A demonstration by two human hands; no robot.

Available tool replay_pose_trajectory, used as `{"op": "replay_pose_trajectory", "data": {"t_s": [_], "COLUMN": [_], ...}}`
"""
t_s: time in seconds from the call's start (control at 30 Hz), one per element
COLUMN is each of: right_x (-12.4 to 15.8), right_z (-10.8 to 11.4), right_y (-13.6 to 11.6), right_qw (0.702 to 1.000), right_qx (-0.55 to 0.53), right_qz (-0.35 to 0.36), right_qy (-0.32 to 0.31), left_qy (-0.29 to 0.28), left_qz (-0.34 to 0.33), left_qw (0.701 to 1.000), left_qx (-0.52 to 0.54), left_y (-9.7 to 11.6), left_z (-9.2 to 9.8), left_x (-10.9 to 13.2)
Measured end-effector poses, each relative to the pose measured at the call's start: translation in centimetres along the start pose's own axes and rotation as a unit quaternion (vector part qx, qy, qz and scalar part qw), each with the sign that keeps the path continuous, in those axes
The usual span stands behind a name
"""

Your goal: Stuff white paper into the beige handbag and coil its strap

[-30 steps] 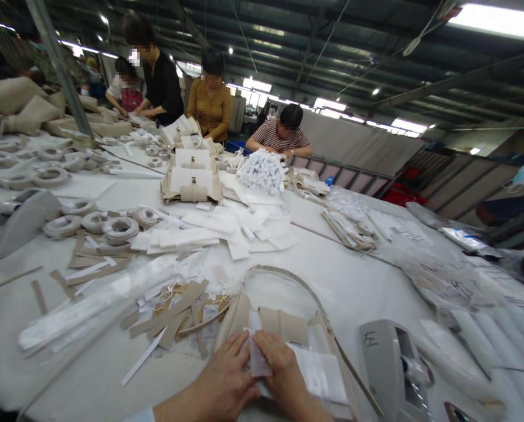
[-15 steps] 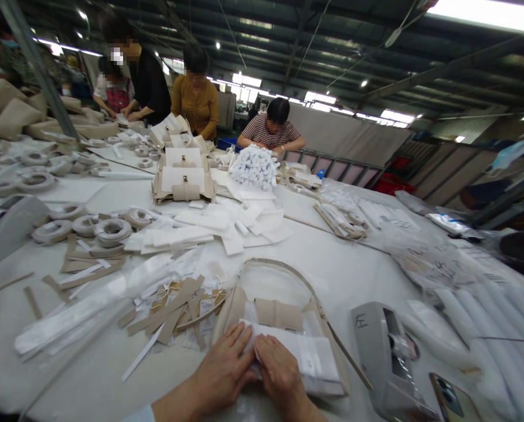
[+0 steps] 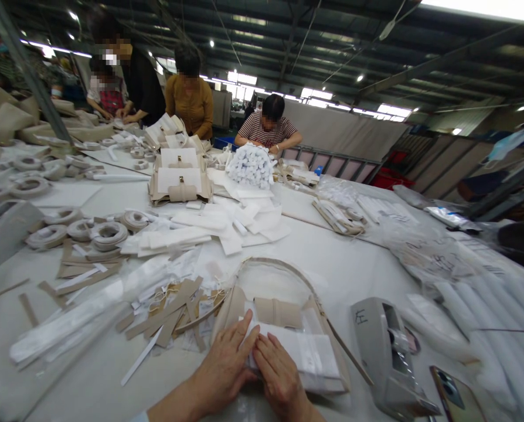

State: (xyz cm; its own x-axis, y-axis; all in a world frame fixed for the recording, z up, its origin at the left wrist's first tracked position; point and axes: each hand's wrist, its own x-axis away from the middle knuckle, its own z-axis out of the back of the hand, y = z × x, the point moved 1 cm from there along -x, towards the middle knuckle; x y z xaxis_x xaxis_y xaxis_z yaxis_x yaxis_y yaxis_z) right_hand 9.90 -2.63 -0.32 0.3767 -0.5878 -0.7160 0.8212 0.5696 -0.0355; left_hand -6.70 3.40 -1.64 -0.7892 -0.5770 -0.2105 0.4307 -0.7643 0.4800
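A beige handbag [image 3: 229, 310] lies at the table's front, its thin strap [image 3: 283, 265] arched behind it. Across its front is a white padding sheet [image 3: 303, 350], with clear film or tape over part of it. My left hand [image 3: 227, 354] rests at the sheet's left end, fingers stretched and a little spread. Against it, my right hand [image 3: 277, 369] lies with its fingers flat on the sheet, pointing up and left. The fingertips of both hands nearly meet. Neither hand grips anything that I can see. The bag's lower left part is hidden under the hands.
Right of the bag stand a grey tape dispenser [image 3: 378, 351] and a phone [image 3: 458, 392]. Beige strips [image 3: 174, 316] lie at left, with coiled straps [image 3: 108, 234] behind. White sheets [image 3: 218, 225] and finished bags [image 3: 180, 181] lie farther back. Several people work beyond the table.
My left hand's fingers have lifted and spread slightly, the index finger now raised. My right hand has shifted slightly left and down. The bag stays in place; the view has turned slightly.
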Motion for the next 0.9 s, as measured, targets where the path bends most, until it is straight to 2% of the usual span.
{"op": "replay_pose_trajectory", "data": {"t_s": [0.17,0.33,0.57,0.7,0.8,0.9], "right_x": [-0.2,-0.4,1.2,2.0,0.9,-1.1], "right_z": [0.3,1.1,0.8,0.5,1.4,2.1], "right_y": [-0.4,-1.0,-1.9,-3.2,-3.6,-2.4], "right_qw": [0.999,1.0,0.999,1.0,0.997,0.98], "right_qx": [-0.009,-0.014,-0.023,0.0,-0.027,-0.068], "right_qz": [0.006,-0.011,-0.018,-0.027,-0.051,-0.147], "right_qy": [-0.033,-0.022,-0.016,-0.011,-0.059,-0.117], "left_qy": [-0.021,-0.019,0.016,0.013,0.007,-0.003], "left_qz": [0.001,-0.001,-0.084,-0.132,-0.131,-0.121], "left_qw": [1.0,1.0,0.992,0.986,0.986,0.986], "left_qx": [-0.002,-0.004,-0.089,-0.102,-0.101,-0.116], "left_y": [-0.3,-0.3,-1.2,-1.7,-1.6,-1.4], "left_z": [0.1,0.5,-1.0,-1.2,-1.0,-1.0], "left_x": [-0.1,-0.2,0.8,1.4,1.6,1.6]}}
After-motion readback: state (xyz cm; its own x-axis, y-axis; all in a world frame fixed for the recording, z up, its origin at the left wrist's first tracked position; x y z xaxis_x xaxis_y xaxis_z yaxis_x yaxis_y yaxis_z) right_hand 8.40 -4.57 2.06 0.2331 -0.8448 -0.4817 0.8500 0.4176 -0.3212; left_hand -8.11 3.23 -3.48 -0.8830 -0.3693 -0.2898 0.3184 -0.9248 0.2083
